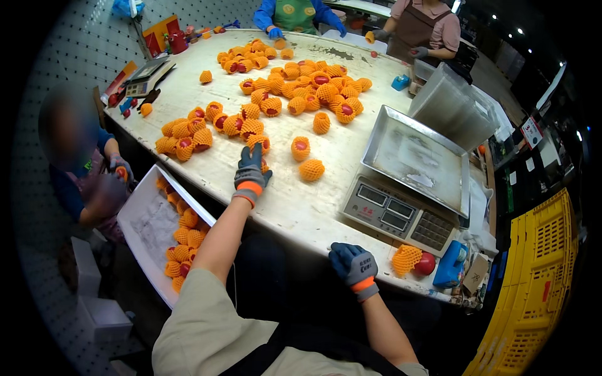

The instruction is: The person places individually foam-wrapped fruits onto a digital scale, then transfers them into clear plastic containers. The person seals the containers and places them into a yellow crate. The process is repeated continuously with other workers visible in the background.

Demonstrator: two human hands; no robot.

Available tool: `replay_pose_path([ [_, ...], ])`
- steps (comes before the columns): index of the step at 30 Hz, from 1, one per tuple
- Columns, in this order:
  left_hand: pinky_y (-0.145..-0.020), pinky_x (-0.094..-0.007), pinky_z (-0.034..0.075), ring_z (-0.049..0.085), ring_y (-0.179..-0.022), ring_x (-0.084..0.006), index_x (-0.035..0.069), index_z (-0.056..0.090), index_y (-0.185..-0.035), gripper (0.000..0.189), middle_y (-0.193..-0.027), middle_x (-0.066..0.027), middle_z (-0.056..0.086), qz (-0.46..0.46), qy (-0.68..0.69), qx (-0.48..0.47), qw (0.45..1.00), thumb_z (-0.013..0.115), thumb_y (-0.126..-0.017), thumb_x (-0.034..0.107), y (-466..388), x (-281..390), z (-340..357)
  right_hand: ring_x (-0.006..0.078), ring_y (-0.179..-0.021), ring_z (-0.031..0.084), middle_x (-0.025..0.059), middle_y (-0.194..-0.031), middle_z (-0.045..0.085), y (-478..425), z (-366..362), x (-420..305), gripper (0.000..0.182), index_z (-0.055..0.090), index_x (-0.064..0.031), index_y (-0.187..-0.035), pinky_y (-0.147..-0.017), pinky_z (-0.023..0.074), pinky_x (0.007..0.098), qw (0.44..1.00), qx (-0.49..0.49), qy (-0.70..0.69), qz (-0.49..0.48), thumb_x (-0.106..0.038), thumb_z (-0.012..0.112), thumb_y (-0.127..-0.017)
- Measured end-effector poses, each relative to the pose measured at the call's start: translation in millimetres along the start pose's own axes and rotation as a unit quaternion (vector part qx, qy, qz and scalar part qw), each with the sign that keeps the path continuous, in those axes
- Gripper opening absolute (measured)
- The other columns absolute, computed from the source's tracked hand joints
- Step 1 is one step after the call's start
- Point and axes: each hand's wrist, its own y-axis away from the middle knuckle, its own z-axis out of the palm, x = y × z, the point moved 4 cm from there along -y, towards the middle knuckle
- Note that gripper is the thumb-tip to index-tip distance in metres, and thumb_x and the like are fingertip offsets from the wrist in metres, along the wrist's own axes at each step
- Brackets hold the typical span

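Note:
My left hand, in a grey and blue work glove, reaches over the table and touches a red fruit in an orange foam net; part of another netted fruit shows beside its thumb. Whether the fingers grip either one cannot be told. My right hand, gloved alike, rests at the table's near edge with its fingers curled; its palm side is hidden. Many netted fruits lie in loose groups across the white table. Two netted fruits lie to the right of my left hand.
A digital scale with a metal tray stands at the right, near a bare red fruit and a blue tape dispenser. A white bin of netted fruits is at left. Co-workers stand beyond the table and at left.

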Motion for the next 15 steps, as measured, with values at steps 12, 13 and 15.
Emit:
replay_pose_path([
  [12,-0.101,-0.0391,0.039,0.046,-0.121,-0.0302,0.008,0.061,-0.112,0.071,-0.130,-0.0203,0.048,0.168,0.085,-0.066,0.980,0.086,-0.054,0.039,-34,5,-11,0.0255,-0.076,0.065,0.0043,-0.088,0.067,5,8,7,0.016,0.063,-0.0165,-0.095,-0.064,0.0522,0.0363,1.000,-0.010,0.023,-0.003,-0.028,0.063,-0.083],
  [13,-0.104,-0.0396,0.035,0.040,-0.125,-0.0326,0.009,0.062,-0.110,0.069,-0.134,-0.0216,0.043,0.184,0.036,-0.068,0.980,0.084,-0.054,0.042,-37,14,-19,0.0254,-0.076,0.064,0.0042,-0.089,0.067,5,8,7,0.017,0.063,-0.0168,-0.095,-0.064,0.0521,0.0365,1.000,-0.013,0.024,-0.002,-0.029,0.063,-0.083],
  [15,-0.110,-0.0405,0.026,0.029,-0.133,-0.0375,0.010,0.065,-0.107,0.066,-0.142,-0.0241,0.032,0.216,-0.063,-0.068,0.972,0.082,-0.054,0.047,-48,26,-27,0.0253,-0.077,0.064,0.0038,-0.089,0.067,5,8,6,0.018,0.062,-0.0172,-0.096,-0.064,0.0518,0.0368,1.000,-0.016,0.027,0.002,-0.029,0.063,-0.083],
])
